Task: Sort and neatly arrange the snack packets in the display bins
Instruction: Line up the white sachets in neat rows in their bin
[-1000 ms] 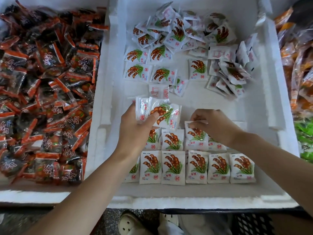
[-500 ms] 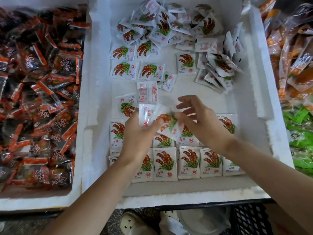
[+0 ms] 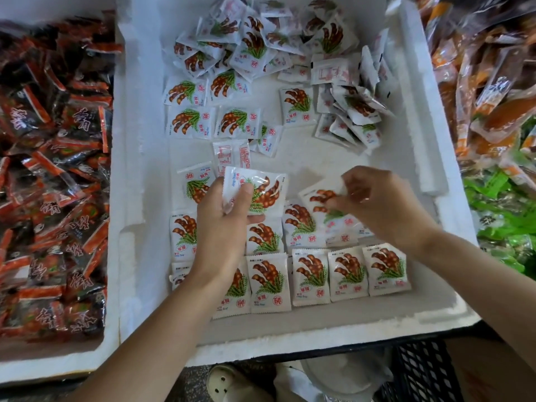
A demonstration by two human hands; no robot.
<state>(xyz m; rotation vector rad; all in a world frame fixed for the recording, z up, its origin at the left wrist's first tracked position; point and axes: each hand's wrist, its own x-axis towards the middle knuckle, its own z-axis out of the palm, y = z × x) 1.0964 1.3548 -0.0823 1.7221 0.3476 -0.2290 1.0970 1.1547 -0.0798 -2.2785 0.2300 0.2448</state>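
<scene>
- A beige clog (image 3: 232, 385) with small holes, on the speckled floor (image 3: 195, 385).
- A black lattice crate (image 3: 420, 371) at the lower right.
- A pale, blurred bundle (image 3: 333, 378) between them.

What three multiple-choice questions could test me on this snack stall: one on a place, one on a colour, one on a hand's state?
1. Where do the dark red packets lie? A. right of the white foam bin B. left of it C. inside it
2. What ground colour have the arranged packets in that bin? A. blue B. yellow C. white
3. What is the left hand doing? A. holding a packet B. resting flat, empty C. gripping the bin's rim
Key: 1 B, they lie beyond its left wall; 2 C, white with brown pods and green leaves; 3 A, thumb and fingers curl round it.
</scene>
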